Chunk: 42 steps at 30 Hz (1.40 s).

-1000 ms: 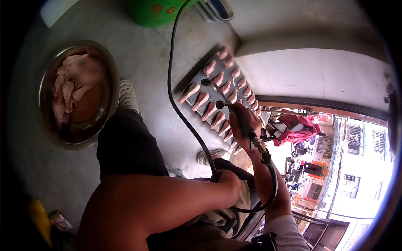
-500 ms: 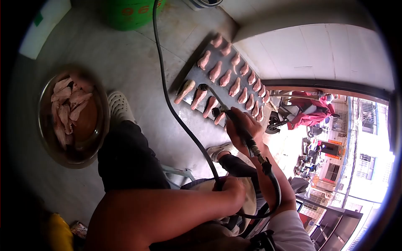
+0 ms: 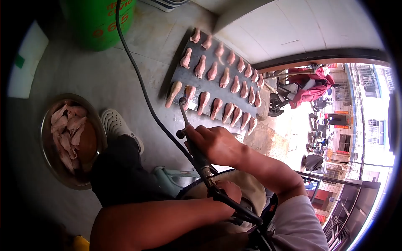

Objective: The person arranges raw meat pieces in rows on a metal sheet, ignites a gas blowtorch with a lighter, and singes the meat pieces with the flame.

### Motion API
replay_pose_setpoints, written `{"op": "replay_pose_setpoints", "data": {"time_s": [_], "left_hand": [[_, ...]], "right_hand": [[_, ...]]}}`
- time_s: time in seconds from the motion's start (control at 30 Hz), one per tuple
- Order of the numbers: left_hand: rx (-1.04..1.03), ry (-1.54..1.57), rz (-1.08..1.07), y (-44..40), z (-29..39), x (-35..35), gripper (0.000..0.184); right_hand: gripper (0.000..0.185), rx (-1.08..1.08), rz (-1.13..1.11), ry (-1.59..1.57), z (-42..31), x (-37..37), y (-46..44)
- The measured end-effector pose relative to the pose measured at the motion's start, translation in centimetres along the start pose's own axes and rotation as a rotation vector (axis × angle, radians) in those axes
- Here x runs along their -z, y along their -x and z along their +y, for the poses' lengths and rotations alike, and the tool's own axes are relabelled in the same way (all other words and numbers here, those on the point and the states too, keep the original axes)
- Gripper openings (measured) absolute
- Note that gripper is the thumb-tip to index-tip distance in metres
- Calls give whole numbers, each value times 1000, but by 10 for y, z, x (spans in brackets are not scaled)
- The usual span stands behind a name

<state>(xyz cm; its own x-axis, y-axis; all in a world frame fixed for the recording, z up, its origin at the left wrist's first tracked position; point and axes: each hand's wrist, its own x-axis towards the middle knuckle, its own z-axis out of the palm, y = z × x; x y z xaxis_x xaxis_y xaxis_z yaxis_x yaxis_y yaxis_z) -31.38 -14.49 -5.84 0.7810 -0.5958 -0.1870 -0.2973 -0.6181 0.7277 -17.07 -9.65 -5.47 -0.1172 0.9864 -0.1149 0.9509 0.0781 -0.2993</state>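
Note:
My right hand [image 3: 215,145] is wrapped round the black handle of a torch [image 3: 197,157]. The torch's metal nozzle [image 3: 183,101] is over a meat piece [image 3: 189,93] in the row nearest me; no flame can be made out. Lower down, my left hand [image 3: 228,190] is closed round the black hose [image 3: 146,94], its fingers partly hidden behind the torch's end. Several pale pink drumstick-shaped pieces lie in three rows on a dark flat tray [image 3: 167,96]. More raw pieces [image 3: 67,134] are heaped in a round metal basin [image 3: 46,161] at the left.
A green barrel [image 3: 98,25] and a white box [image 3: 27,62] stand at the upper left. My shoe [image 3: 119,125] is beside the basin, near a pale green stool [image 3: 167,178]. Beyond the tray are a wall [image 3: 301,29] and a motorbike with a red cover [image 3: 307,90].
The view has shifted. My right hand and the torch have moved left, bringing the nozzle from over the gap between rows to a piece in the nearest row. My left hand stays closed.

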Motion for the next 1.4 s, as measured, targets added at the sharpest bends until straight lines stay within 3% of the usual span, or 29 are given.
{"op": "replay_pose_setpoints", "data": {"time_s": [0.73, 1.03, 1.3, 1.4], "left_hand": [[70, -11, 74, -3, -1, -8, 16], [85, 65, 13, -8, -3, -3, 16], [159, 121, -87, -24, -4, 12, 21], [100, 151, -77, -22, -9, 26, 23]], "right_hand": [[39, -26, -31, 114, -6, -5, -8], [35, -8, -5, 47, 0, -4, -5], [36, -151, 7, -50, 22, 13, 0], [34, -247, 60, -122, 39, 25, 1]]}}
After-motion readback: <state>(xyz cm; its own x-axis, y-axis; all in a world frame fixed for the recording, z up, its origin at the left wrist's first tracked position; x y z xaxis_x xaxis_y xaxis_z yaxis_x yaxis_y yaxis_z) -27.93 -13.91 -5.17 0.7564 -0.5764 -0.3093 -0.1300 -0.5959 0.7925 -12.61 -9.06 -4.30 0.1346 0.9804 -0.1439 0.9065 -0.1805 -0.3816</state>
